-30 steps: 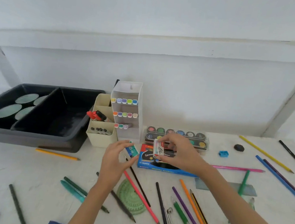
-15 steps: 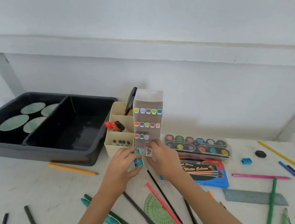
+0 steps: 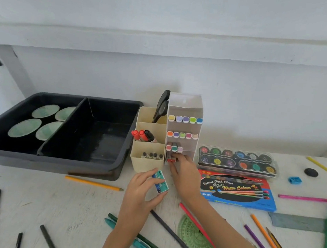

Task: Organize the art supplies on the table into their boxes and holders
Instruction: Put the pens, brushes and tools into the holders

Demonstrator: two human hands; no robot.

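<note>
Gripping a small teal box (image 3: 160,181) with the left hand (image 3: 140,192), just in front of the marker holder (image 3: 185,101). Pinching a little red thing (image 3: 171,160) with the right hand (image 3: 185,175), right at the holder's bottom shelf.

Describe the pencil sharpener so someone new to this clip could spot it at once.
Find the clear case of round paint pans on the right half of the white table, near the wall. Just past its right end lie two small things. The sharpener is the bright blue, boxy one nearer the camera; the eraser beside it is black and rounded.
</note>
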